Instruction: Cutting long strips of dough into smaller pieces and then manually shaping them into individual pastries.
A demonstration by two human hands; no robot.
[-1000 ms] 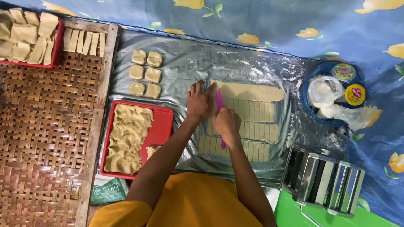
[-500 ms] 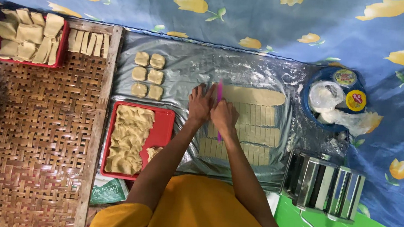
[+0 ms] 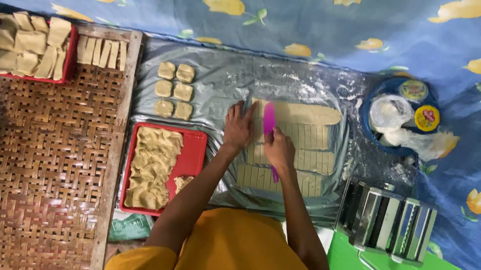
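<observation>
Right hand [image 3: 279,149]: closed around a pink knife [image 3: 269,126], blade laid on the dough sheets [image 3: 302,135].
Left hand [image 3: 239,127]: fingers spread, pressed flat at the dough's left edge.
Dough sheets: on floured plastic sheet [image 3: 227,78], scored in strips.
Beyond: six dough squares [image 3: 174,90].

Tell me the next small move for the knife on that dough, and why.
Probably press the pink knife down and draw it toward the body. The right hand holds it lengthwise at the left end of the dough sheets, the left hand steadies that edge, and the rest to the right already shows cut lines.
</observation>
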